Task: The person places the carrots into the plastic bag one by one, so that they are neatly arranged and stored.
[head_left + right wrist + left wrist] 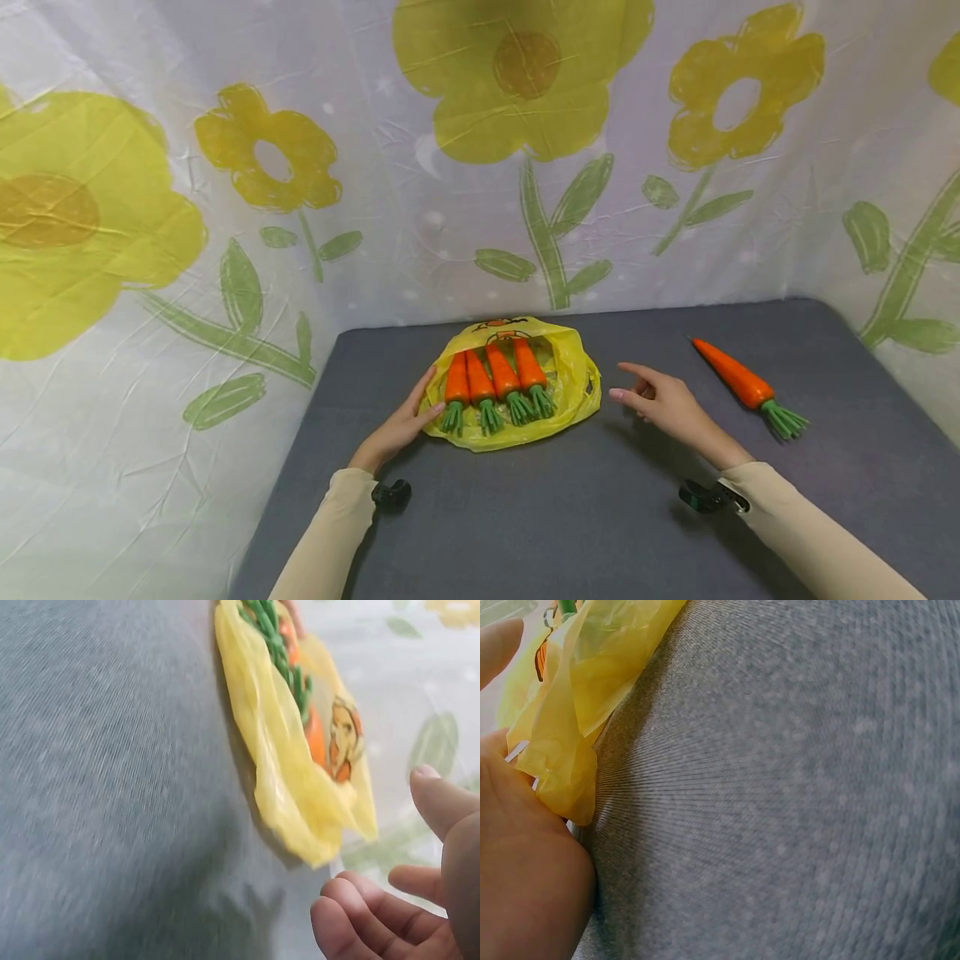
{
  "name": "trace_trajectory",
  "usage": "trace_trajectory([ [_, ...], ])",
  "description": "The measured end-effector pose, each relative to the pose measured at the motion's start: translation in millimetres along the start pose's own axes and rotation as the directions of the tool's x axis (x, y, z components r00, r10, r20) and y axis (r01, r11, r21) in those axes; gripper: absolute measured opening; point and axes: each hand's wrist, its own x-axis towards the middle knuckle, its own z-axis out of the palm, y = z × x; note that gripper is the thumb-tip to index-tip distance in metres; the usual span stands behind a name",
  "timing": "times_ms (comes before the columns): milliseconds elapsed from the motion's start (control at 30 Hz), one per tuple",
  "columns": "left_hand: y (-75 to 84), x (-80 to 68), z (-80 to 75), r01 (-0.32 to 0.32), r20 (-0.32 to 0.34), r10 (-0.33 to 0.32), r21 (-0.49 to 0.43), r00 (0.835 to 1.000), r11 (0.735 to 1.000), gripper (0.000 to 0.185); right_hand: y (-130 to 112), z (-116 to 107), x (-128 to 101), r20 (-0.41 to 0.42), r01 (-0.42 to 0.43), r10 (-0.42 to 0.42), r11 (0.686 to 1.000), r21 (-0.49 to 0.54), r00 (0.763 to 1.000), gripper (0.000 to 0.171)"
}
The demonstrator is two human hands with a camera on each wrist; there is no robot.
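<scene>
A yellow plastic bag (572,367) lies flat on the grey table (600,517), with several orange toy carrots (495,377) side by side on it, green tops toward me. My left hand (408,417) rests with straight fingers against the bag's left edge (559,761). My right hand (660,402) hovers open just right of the bag (285,780), fingers relaxed (375,919), holding nothing. One more toy carrot (738,383) lies alone on the table to the right of that hand.
A white curtain with yellow flowers (480,150) surrounds the table at the back and both sides. Small black cameras sit at both wrists (392,493). Bare grey cloth stretches across the table's front half.
</scene>
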Motion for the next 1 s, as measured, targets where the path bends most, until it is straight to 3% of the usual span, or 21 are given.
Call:
trace_trajectory([
  [300, 0.0, 0.9, 1.0, -0.005, 0.005, 0.005, 0.003, 1.0, 1.0, 0.073, 22, -22, -27, -0.085, 0.003, -0.004, 1.0, -0.016, 0.996, 0.063],
  [500, 1.2, 0.9, 0.8, 0.0, -0.003, 0.0, -0.002, 1.0, 1.0, 0.072, 30, -49, -40, -0.107, -0.028, 0.026, 0.999, -0.019, 0.994, 0.068],
  [867, 3.7, -1.3, 0.2, -0.001, 0.001, 0.001, -0.002, 1.0, 1.0, 0.072, 44, -100, -52, -0.207, -0.09, 0.058, 0.984, -0.151, 0.977, 0.067],
  [1000, 2.6, -1.0, -0.4, 0.004, 0.004, -0.004, -0.002, 1.0, 1.0, 0.072, 54, -113, -53, -0.205, -0.087, 0.053, 0.982, -0.164, 0.977, 0.066],
])
